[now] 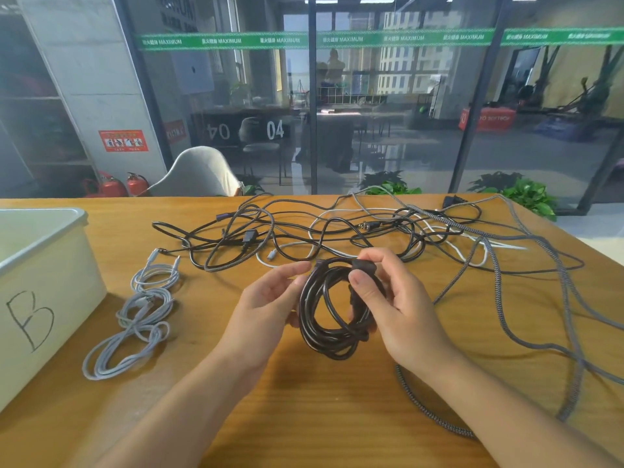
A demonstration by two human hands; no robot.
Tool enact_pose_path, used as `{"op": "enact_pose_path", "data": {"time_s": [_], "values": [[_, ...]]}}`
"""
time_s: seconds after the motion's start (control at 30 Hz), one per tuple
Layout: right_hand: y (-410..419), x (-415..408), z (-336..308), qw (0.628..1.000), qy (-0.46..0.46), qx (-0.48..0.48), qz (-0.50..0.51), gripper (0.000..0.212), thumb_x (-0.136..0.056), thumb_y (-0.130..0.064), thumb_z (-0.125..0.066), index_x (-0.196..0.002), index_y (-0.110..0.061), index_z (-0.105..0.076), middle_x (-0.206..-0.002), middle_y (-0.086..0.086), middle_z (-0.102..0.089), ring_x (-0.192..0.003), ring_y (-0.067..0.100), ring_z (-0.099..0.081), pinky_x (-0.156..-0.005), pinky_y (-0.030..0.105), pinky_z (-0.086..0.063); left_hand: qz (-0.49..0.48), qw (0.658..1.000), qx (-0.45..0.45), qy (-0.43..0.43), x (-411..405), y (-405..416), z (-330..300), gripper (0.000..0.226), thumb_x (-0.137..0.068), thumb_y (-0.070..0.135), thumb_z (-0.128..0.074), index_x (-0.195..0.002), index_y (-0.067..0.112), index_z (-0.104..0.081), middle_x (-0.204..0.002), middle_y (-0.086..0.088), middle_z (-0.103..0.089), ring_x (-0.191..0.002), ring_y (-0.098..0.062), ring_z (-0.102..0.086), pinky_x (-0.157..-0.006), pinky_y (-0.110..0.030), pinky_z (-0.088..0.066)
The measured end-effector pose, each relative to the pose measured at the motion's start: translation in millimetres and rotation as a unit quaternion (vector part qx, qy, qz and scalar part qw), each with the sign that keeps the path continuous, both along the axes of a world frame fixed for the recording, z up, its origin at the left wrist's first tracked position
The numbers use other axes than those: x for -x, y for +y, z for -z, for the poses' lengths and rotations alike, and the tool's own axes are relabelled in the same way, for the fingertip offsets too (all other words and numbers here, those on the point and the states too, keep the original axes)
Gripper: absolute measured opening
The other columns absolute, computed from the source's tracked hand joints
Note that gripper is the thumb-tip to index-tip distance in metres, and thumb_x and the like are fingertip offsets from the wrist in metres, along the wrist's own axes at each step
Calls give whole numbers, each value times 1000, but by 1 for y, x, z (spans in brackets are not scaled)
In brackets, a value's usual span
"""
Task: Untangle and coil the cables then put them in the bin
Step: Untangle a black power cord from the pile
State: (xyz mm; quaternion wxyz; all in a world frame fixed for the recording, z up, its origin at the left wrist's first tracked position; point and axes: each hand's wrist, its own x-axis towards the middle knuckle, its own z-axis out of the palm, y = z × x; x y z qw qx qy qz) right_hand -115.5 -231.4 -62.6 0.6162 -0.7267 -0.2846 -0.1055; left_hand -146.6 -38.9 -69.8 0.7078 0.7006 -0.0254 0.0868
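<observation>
Here, right hand (388, 298) pinching black coil (329, 319)

Beyond the wooden counter (304, 417) stands a white chair (199, 173). Red fire extinguishers (136, 184) sit left of it, under a red sign (123, 140). Green plants (526, 194) line the glass wall (388, 113).
</observation>
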Motion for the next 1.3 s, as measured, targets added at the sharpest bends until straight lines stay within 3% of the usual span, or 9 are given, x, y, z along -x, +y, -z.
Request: {"op": "enact_pose_path", "data": {"time_s": [0.17, 0.33, 0.47, 0.63, 0.73, 0.9, 1.0, 1.17, 1.3], "values": [[-2, 1, -4, 1000, 7, -22, -3, 9, -100, -37, -58, -107, -32, -60, -76, 8, -66, -65, 28, -68, -47, 43, -55, 53, 998, -17, 9, -1, 5, -2, 28, -105, 22, -57, -130, 18, -70, -113, -14, -76, -98, -36, -69, -95, -51, -55], [-7, -7, -9, 995, 9, -81, 56, 15, -100, -34, -58, -108, -22, -59, -75, 8, -66, -56, 25, -63, -42, 35, -47, 94, 990, -105, -16, 1, 3, 3, 26, -106, 11, -55, -115, 22, -78, -88, -6, -68, -77, -17, -53, -73, -30, -53], [-11, -13, -6, 995, 30, -51, 79, 12, -100, -34, -60, -106, -24, -60, -84, 8, -66, -57, 17, -64, -42, 32, -48, 105, 984, -138, -38, 6, -5, 2, 35, -105, 5, -54, -112, 29, -78, -78, 13, -63, -72, -12, -50, -68, -29, -51], [-7, -12, -3, 996, 61, -30, 54, 12, -99, -34, -62, -106, -24, -62, -84, -1, -65, -52, 16, -58, -43, 30, -48, 80, 993, -73, -38, 5, -4, 1, 25, -106, 4, -54, -106, 14, -76, -88, -7, -70, -76, -19, -57, -68, -31, -51], [-5, -11, 0, 995, 78, -28, 53, 15, -97, -39, -62, -106, -27, -64, -89, 1, -65, -51, 17, -57, -42, 29, -46, 70, 997, -22, -25, 5, -6, 1, 19, -103, 3, -56, -117, 6, -69, -95, -17, -73, -76, -22, -62, -66, -31, -52], [-6, -9, -1, 994, 47, -40, 86, 7, -98, -36, -64, -104, -32, -64, -87, -9, -68, -59, 20, -67, -44, 33, -50, 56, 997, -39, 24, 9, -8, -6, 34, -111, 29, -41, -121, 17, -72, -107, -5, -78, -96, -21, -70, -86, -38, -60], [-5, -7, 2, 995, 9, -15, 100, 7, -97, -41, -66, -103, -40, -63, -97, -14, -70, -76, 24, -72, -59, 45, -61, 87, 993, -34, 76, 14, -11, -9, 47, -108, 50, -35, -121, 24, -72, -111, 3, -78, -106, -13, -71, -94, -35, -58], [0, -4, 7, 994, -4, 9, 107, 9, -97, -42, -66, -105, -42, -62, -98, -19, -68, -80, 21, -72, -67, 52, -62, 80, 996, 8, 48, 14, -15, -7, 38, -93, 30, -71, -130, 20, -65, -117, -4, -76, -106, -21, -74, -94, -35, -60], [0, -4, 6, 993, 5, 4, 117, 8, -99, -39, -65, -107, -39, -63, -97, -20, -68, -77, 21, -72, -62, 52, -63, 92, 995, -8, 47, 11, -10, -8, 26, -103, 20, -60, -127, 18, -70, -118, -6, -76, -111, -21, -72, -96, -35, -59]]}}
